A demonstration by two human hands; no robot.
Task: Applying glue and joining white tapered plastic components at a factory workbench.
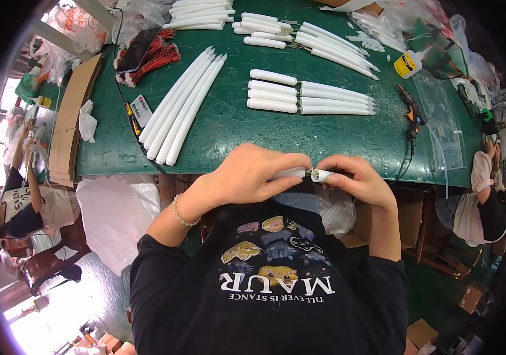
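Observation:
Just over the table's near edge, my left hand [252,173] is closed around a short white candle tube [289,173], mostly covered by the fingers. My right hand [359,180] pinches a hollow white candle piece [320,176], whose open end faces left toward the first tube. A small gap with what looks like thin wire lies between the two ends. Beyond my hands, several short white tubes [272,94] lie in a row, end to end with pointed white candle sticks [337,102].
Long white candle sticks [183,106] lie at left, near a remote control [142,110], red wires [161,54] and a dark phone [139,50]. At right are a glue gun [411,112] and a yellow-labelled bottle [407,64]. Other people sit at both sides.

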